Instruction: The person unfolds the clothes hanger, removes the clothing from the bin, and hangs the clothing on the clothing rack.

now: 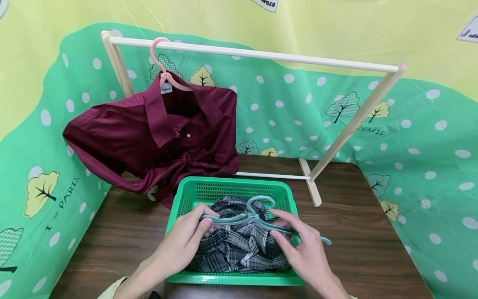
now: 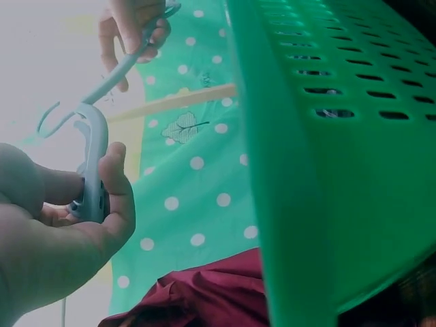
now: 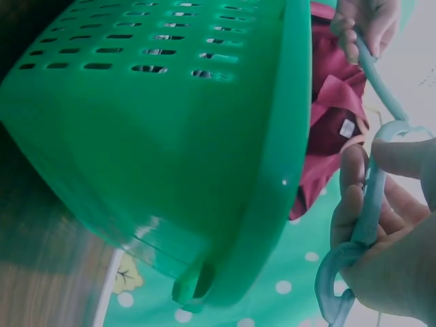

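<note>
A blue-grey plastic clothes hanger (image 1: pixel 235 219) is held level above the green basket (image 1: pixel 233 279), its hook pointing away. My left hand (image 1: pixel 183 238) pinches one arm of it between thumb and fingers. On the other arm, my right hand (image 1: pixel 304 249) grips with thumb and fingers; the hanger's tip sticks out past that hand. Beneath the hanger, a grey plaid shirt (image 1: pixel 239 245) lies crumpled in the basket. Both wrist views show the hanger (image 2: pixel 95 150) between the hands, beside the basket wall (image 3: pixel 170 150).
Behind the basket stands a wooden rack with a white rail (image 1: pixel 280 54). At its left a maroon shirt (image 1: pixel 123 124) hangs from a pink hanger (image 1: pixel 158 58), partly draped down to the brown table (image 1: pixel 354 249). A dotted green cloth (image 1: pixel 280 108) covers the walls.
</note>
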{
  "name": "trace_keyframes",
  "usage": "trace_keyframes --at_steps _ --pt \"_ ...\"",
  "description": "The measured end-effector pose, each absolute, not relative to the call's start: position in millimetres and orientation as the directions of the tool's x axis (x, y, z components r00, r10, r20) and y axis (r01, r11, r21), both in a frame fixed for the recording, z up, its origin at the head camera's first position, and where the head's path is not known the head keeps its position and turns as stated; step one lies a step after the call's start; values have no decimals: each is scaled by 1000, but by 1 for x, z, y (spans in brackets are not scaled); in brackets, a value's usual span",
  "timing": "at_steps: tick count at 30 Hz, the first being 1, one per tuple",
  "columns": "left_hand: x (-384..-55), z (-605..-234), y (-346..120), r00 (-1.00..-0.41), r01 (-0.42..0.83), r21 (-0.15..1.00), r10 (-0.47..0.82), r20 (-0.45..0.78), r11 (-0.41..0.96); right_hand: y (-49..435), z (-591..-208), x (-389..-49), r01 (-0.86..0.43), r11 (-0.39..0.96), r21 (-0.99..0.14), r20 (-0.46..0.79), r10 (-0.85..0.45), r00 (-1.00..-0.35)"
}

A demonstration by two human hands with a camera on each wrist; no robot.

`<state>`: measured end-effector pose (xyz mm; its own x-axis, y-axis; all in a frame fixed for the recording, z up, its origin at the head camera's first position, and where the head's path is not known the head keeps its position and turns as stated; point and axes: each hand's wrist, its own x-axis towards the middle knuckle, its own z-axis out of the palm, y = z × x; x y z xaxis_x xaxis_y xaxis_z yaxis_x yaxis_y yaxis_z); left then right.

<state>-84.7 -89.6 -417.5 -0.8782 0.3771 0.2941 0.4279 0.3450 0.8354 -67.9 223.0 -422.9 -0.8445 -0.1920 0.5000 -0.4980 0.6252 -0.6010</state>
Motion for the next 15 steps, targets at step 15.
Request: trace_keyframes --at_steps 15 --pt "-90 -421 -94 -856 453 890 303 418 52 232 -426 -68 -489 593 -639 496 -168 -852"
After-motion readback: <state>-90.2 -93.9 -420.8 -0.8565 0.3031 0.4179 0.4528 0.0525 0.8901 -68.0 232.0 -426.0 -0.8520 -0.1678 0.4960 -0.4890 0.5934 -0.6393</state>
